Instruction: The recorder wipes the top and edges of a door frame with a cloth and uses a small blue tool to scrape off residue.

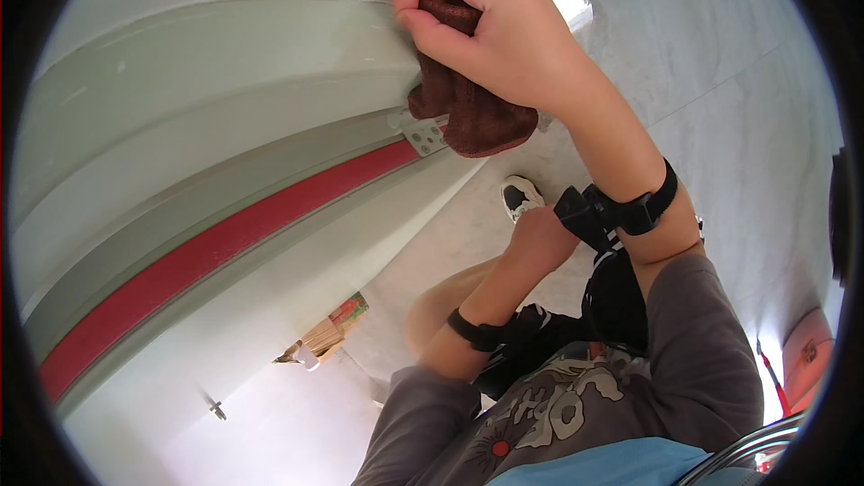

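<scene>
My right hand (499,34) is closed around a dark brown cloth (486,115). Folds of the cloth hang below the fist, and part of it shows between thumb and fingers. The fist is against a pale grey-green door frame (270,47), at its edge with the white wall. Just under the cloth, a metal hinge (426,138) with screws is partly covered. Lower down, my left hand (545,236) is bent in front of my body, near my knee. Its fingers are hidden behind the black device (607,209) strapped to my right forearm.
A red strip (236,243) runs along the frame to the hinge. A white panel (324,263) lies beside it, with a small metal fitting (216,409) below. Torn cardboard (324,337) is on the floor. My shoe (521,194) stands on grey tiles (702,47).
</scene>
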A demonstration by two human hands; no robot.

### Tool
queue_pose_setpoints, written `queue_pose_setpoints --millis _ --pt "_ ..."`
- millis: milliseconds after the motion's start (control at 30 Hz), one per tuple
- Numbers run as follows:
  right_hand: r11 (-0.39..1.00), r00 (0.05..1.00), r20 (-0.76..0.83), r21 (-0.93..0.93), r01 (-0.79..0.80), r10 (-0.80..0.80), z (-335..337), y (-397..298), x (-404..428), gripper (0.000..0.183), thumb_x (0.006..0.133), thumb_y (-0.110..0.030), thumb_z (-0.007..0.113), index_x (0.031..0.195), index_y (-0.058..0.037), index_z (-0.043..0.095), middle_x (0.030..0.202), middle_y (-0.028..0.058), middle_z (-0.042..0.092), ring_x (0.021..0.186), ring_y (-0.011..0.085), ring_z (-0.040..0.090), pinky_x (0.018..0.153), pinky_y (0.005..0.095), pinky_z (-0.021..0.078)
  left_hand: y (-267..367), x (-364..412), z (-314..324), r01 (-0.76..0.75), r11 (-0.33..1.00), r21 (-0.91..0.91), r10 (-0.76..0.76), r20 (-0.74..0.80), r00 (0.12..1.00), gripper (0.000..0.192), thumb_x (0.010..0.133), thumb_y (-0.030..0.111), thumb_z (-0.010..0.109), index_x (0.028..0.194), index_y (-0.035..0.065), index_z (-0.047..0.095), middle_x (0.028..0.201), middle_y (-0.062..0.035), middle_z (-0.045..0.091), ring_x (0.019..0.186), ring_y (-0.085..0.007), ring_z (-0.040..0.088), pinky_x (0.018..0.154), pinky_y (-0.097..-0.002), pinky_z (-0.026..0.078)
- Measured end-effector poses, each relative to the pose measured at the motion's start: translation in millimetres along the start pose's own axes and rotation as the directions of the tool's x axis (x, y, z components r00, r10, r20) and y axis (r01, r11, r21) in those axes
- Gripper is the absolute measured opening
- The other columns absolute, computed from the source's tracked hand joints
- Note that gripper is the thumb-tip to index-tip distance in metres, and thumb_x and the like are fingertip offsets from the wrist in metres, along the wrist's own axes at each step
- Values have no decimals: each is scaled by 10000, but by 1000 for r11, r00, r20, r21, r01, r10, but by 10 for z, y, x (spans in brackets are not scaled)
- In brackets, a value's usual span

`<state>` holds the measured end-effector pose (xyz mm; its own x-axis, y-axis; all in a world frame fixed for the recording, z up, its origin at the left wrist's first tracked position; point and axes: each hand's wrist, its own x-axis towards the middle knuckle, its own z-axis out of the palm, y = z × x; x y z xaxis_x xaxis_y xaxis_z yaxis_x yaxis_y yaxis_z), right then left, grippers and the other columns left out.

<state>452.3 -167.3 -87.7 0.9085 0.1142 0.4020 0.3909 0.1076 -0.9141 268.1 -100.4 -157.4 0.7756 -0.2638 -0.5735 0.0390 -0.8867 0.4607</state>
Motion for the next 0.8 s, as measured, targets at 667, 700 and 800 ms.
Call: queue_pose_setpoints --millis 667,700,800 --pt "1000 981 193 -13 -1 3 -177 -367 120 167 787 -155 567 859 -7 593 744 130 615 660 245 597 616 309 468 -96 -36 74 -29 999 -28 25 -132 991 143 747 182 518 714 52 567 655 -152 585 646 -339 581 530 -405 460" --pt "998 998 18 -24 -56 56 -106 -364 96 95 783 -100 558 757 -26 611 641 89 614 568 209 593 556 282 462 -105 -36 81 -28 999 -26 25 -128 991 143 747 182 518 714 52 567 655 -152 585 646 -339 581 530 -405 460" --pt "991 988 118 76 -106 96 -69 -161 129 112 786 -119 563 792 -18 610 690 100 621 611 205 592 592 281 464 -124 -15 98 -118 992 31 121 -135 983 125 739 168 523 719 52 565 651 -152 582 643 -336 580 523 -403 458"
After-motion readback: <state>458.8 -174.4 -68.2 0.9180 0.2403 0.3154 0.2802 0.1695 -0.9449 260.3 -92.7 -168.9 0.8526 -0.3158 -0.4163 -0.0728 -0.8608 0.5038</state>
